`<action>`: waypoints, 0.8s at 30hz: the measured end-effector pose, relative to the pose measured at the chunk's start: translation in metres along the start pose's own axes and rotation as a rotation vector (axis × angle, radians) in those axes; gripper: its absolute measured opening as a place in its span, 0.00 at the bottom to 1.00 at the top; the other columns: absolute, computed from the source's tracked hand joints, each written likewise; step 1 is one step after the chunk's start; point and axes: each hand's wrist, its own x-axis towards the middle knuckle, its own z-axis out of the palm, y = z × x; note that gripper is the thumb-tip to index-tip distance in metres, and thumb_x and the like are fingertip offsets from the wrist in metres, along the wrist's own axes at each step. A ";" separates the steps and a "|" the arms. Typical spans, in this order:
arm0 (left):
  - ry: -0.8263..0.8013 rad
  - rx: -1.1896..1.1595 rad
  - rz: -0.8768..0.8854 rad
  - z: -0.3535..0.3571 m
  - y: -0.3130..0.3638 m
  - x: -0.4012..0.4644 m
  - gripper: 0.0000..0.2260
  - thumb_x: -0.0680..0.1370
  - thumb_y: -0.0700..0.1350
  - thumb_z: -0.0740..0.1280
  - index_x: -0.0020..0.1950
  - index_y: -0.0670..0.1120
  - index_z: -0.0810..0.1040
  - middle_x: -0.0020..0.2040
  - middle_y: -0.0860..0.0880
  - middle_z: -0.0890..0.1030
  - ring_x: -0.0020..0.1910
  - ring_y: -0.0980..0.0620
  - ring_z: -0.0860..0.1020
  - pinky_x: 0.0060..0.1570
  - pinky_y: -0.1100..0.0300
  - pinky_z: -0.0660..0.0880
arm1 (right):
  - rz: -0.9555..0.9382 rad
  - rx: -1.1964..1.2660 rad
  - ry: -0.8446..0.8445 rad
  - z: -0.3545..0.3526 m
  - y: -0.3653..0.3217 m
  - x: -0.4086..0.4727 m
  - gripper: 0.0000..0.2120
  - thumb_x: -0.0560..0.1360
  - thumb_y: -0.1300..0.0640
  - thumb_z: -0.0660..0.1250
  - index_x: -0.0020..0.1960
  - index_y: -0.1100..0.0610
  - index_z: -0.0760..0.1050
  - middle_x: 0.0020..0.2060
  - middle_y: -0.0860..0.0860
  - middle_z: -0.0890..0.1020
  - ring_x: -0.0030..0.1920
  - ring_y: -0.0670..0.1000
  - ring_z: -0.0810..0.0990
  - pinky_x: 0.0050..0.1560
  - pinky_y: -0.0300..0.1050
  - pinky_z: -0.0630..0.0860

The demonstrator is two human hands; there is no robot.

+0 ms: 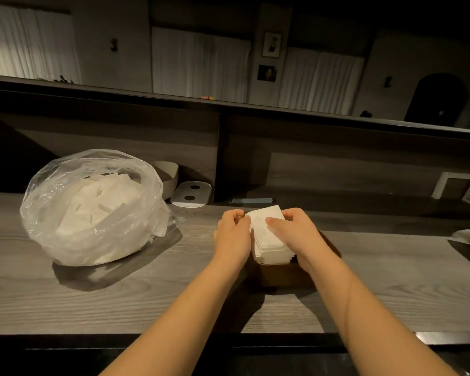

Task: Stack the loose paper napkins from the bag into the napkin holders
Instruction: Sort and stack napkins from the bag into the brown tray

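napkins [267, 234] are sitting stacked in the brown holder [282, 272] at frame centre; left hand [232, 234] and right hand [296, 232] are gripping the stack's sides, best squaring edges before pressing down gently.

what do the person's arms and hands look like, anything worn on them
Both forearms are bare up to the frame's bottom edge: no sleeves, gloves, watch or bracelets show. The left hand and right hand carry no visible rings. Nails are hidden or too small to tell.
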 end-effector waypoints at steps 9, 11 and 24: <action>-0.200 -0.285 -0.269 0.010 0.014 -0.014 0.24 0.83 0.61 0.50 0.69 0.47 0.72 0.56 0.49 0.79 0.46 0.55 0.77 0.37 0.66 0.72 | 0.285 0.370 -0.191 -0.012 0.005 0.007 0.35 0.76 0.39 0.65 0.78 0.51 0.59 0.73 0.53 0.69 0.70 0.58 0.70 0.72 0.59 0.65; -0.185 -0.264 -0.272 0.013 0.015 -0.013 0.26 0.83 0.62 0.50 0.78 0.50 0.63 0.67 0.46 0.75 0.62 0.48 0.75 0.52 0.61 0.70 | 0.282 0.410 -0.245 -0.008 0.003 0.003 0.32 0.77 0.41 0.65 0.77 0.50 0.61 0.71 0.54 0.70 0.64 0.59 0.75 0.68 0.59 0.72; -0.167 -0.232 -0.228 -0.005 0.013 0.003 0.26 0.84 0.59 0.52 0.79 0.50 0.60 0.74 0.45 0.70 0.68 0.46 0.71 0.61 0.53 0.68 | 0.352 0.541 -0.360 -0.002 -0.012 0.008 0.27 0.79 0.38 0.60 0.69 0.55 0.67 0.62 0.61 0.79 0.58 0.64 0.81 0.58 0.60 0.79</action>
